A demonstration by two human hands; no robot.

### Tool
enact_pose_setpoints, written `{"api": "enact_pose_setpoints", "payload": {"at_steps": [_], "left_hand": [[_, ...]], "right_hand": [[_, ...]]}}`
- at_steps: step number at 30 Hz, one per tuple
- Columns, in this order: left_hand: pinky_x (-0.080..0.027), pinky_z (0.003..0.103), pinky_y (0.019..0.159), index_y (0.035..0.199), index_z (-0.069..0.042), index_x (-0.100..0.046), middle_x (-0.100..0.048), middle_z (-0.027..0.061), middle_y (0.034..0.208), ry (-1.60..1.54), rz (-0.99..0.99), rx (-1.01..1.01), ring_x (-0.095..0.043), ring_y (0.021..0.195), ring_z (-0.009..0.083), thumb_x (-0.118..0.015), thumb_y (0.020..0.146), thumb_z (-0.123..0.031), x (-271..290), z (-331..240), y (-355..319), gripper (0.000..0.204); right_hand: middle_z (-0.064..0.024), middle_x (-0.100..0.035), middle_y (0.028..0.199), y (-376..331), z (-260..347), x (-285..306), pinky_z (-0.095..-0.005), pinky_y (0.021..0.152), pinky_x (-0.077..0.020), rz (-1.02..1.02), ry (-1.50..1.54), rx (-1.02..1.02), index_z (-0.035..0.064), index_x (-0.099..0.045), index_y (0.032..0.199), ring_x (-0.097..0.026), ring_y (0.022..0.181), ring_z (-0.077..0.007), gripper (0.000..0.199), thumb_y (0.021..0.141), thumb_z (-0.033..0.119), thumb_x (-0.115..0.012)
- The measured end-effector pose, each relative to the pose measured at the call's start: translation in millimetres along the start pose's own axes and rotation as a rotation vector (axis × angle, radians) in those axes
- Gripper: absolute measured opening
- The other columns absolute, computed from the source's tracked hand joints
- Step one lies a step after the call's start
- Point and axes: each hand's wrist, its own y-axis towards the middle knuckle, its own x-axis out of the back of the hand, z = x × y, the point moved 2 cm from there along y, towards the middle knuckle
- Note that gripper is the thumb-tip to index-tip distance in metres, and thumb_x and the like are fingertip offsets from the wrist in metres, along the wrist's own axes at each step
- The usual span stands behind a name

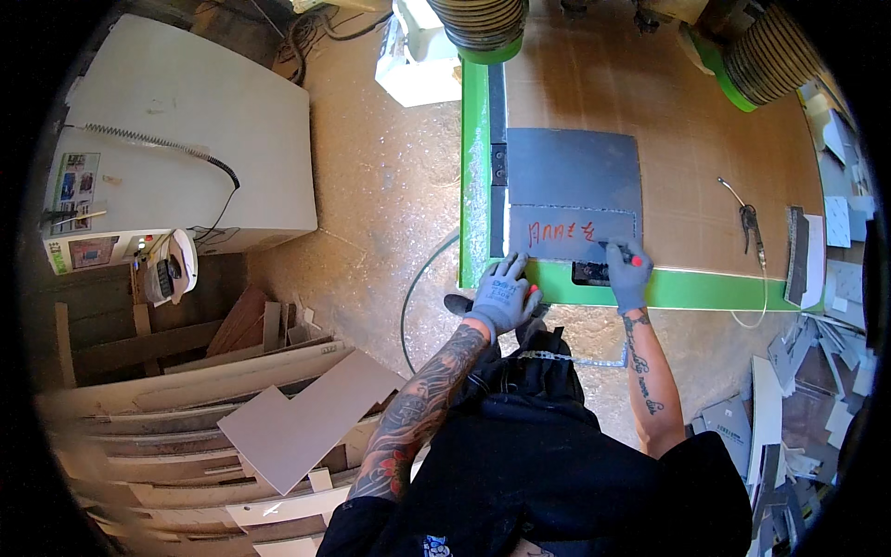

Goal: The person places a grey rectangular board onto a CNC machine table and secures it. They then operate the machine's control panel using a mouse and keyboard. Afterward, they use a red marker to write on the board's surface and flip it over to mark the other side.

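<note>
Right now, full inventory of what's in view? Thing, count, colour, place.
Grey panel: 1, dark grey, on the table, red marks along its near strip.
Table: 1, brown top with green edge, centre right.
Hoses: 2, ribbed brown with green collars, top.
Air gun: 1, dark metal on a pale cord, table right.
Cabinet: 1, white, upper left.
Coiled cable: 1, grey, on the cabinet.
Offcut boards: a stack, pale wood, lower left.
Loose board: 1, beige-grey, on the stack.
Scraps: a heap, grey and white, right.
Marker: 1, dark with red tip, in right hand.
Left hand: grey glove, on the table edge.
Right hand: grey glove, holding the marker.
</note>
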Motion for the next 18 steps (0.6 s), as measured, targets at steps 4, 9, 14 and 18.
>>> {"api": "enact_pose_setpoints", "payload": {"at_steps": [4, 9, 14, 18], "left_hand": [[-0.041, 0.052, 0.109, 0.089, -0.005, -0.072, -0.056, 0.0215, 0.146, -0.013, -0.104, -0.057, -0.053, 0.132, 0.0402, -0.071, 0.091, -0.035, 3, -1, -1, 0.03], [-0.043, 0.049, 0.107, 0.1, -0.006, -0.066, -0.056, 0.0183, 0.143, -0.102, -0.148, -0.07, -0.056, 0.126, 0.0382, -0.074, 0.09, -0.034, 18, 0, -9, 0.03], [-0.044, 0.049, 0.104, 0.103, -0.007, -0.065, -0.062, 0.0159, 0.133, -0.057, -0.121, -0.122, -0.059, 0.123, 0.0354, -0.075, 0.089, -0.033, 33, -8, -11, 0.031], [-0.045, 0.047, 0.101, 0.104, -0.01, -0.065, -0.066, 0.0139, 0.122, -0.021, -0.055, -0.141, -0.062, 0.117, 0.0322, -0.074, 0.089, -0.033, 34, -11, -12, 0.029]], "right_hand": [[-0.0002, -0.064, 0.07, -21, 36, -4, -0.0247, 0.056, -0.0453, 0.059, 0.351, -0.345, 0.0045, -0.073, 0.094, -0.057, 0.059, -0.0074, 0.011, 0.096, 0.013, -0.067], [-0.0025, -0.061, 0.065, -41, 52, -24, -0.0255, 0.048, -0.0384, 0.169, 0.435, -0.371, 0.0036, -0.071, 0.085, -0.053, 0.052, -0.0085, 0.023, 0.098, 0.022, -0.063], [-0.0019, -0.06, 0.064, -58, 59, -45, -0.0247, 0.045, -0.037, 0.178, 0.486, -0.392, 0.004, -0.068, 0.084, -0.052, 0.05, -0.008, 0.024, 0.098, 0.022, -0.063], [-0.0034, -0.066, 0.073, -65, 58, -52, -0.0241, 0.045, -0.0413, 0.284, 0.534, -0.412, 0.0027, -0.065, 0.085, -0.054, 0.051, -0.0066, 0.021, 0.098, 0.019, -0.066]]}}
